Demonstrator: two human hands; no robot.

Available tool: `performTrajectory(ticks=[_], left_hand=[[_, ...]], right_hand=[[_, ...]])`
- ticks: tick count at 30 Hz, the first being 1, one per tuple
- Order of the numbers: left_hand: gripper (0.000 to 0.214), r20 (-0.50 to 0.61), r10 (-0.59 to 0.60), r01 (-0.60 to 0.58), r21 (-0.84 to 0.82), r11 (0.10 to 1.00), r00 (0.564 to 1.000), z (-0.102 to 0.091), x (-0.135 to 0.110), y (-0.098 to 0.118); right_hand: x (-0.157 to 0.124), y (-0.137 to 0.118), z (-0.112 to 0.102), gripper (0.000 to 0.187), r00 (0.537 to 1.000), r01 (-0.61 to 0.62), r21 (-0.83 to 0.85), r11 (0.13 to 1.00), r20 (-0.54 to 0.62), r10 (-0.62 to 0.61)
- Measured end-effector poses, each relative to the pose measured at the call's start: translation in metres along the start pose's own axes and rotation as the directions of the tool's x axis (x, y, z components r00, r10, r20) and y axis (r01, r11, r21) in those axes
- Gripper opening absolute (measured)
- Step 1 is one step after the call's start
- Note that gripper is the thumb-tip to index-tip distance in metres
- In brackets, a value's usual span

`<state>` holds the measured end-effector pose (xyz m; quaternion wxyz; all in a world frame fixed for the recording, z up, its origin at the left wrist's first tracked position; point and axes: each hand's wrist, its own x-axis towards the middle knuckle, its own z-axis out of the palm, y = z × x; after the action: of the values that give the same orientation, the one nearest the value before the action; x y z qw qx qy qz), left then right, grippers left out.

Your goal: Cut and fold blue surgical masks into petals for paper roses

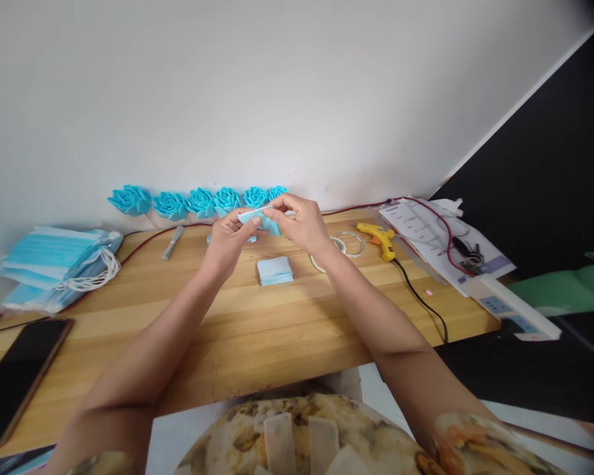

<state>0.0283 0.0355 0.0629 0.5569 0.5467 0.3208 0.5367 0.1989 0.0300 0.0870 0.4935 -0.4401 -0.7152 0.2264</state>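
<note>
Between both hands, above the table, is a light blue fabric piece (271, 224) that looks folded, with a white upper edge. My left hand (228, 241) pinches its left side, thumb on top. My right hand (299, 224) grips the upper right edge with thumb and fingers. Below them on the table lies a neat stack of pale blue squares (275, 271). A few more blue bits (247, 237) lie partly hidden behind my left hand. Several blue fabric flowers (201, 202) stand in a row along the wall.
At left lie a pile of blue face masks (49, 260) and a phone (20, 376). Strips of tape hang off my clothing. To the right are tape rolls (352, 243), a yellow glue gun (380, 239) with a black cord, papers (420, 231), keys (468, 251) and a power strip (512, 307).
</note>
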Motion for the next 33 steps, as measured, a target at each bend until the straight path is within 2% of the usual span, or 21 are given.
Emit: performTrajectory(ticks=[6,10,13,16,19,21,24,27,29,31,32,33], left_hand=[[0.031,-0.036,0.009,-0.007,0.033,0.999,0.999,0.003,-0.002,0.004],[0.029,-0.067,0.009,-0.012,-0.035,0.999,0.998,0.003,-0.002,0.004],[0.025,-0.102,-0.001,-0.008,-0.086,0.996,0.995,0.004,-0.001,0.006],[0.023,-0.11,-0.023,0.01,-0.121,0.993,0.994,0.006,-0.001,0.01],[0.022,-0.102,-0.029,0.014,-0.15,0.989,0.994,0.005,-0.001,0.014],[0.021,-0.108,-0.032,0.014,-0.167,0.986,0.994,0.004,-0.001,0.015],[0.02,-0.106,-0.071,0.05,-0.192,0.98,0.992,0.0,-0.003,0.013],[0.018,-0.086,-0.165,0.139,-0.253,0.957,0.983,-0.009,-0.006,0.009],[0.017,-0.1,-0.236,0.196,-0.305,0.932,0.967,-0.018,-0.006,0.007],[0.014,-0.135,-0.299,0.236,-0.352,0.906,0.945,-0.025,-0.006,0.007],[0.012,-0.153,-0.327,0.252,-0.372,0.893,0.933,-0.028,-0.006,0.007],[0.01,-0.17,-0.354,0.266,-0.392,0.881,0.92,-0.03,-0.006,0.008]], right_hand=[[-0.002,-0.015,-0.008,0.026,0.998,0.035,-0.025,0.999,-0.057,-0.036],[-0.013,-0.009,-0.036,0.029,0.989,-0.035,-0.12,0.992,-0.149,0.016],[-0.036,0.012,-0.063,0.025,0.993,-0.091,-0.272,0.958,-0.102,0.065],[-0.064,0.035,-0.079,0.018,0.976,-0.157,-0.569,0.807,0.035,0.215],[-0.084,0.052,-0.075,0.02,0.936,-0.091,-0.799,0.594,0.134,0.324],[-0.09,0.059,-0.067,0.026,0.921,-0.069,-0.828,0.556,0.162,0.355],[-0.088,0.069,-0.059,0.033,0.913,-0.066,-0.825,0.562,0.178,0.368],[-0.081,0.073,-0.063,0.038,0.915,-0.112,-0.778,0.618,0.162,0.37],[-0.076,0.07,-0.07,0.043,0.915,-0.215,-0.651,0.728,0.126,0.383],[-0.074,0.061,-0.075,0.055,0.908,-0.328,-0.355,0.875,0.136,0.396],[-0.074,0.055,-0.076,0.062,0.905,-0.372,-0.129,0.919,0.171,0.391],[-0.075,0.049,-0.076,0.064,0.901,-0.401,0.101,0.911,0.221,0.372]])
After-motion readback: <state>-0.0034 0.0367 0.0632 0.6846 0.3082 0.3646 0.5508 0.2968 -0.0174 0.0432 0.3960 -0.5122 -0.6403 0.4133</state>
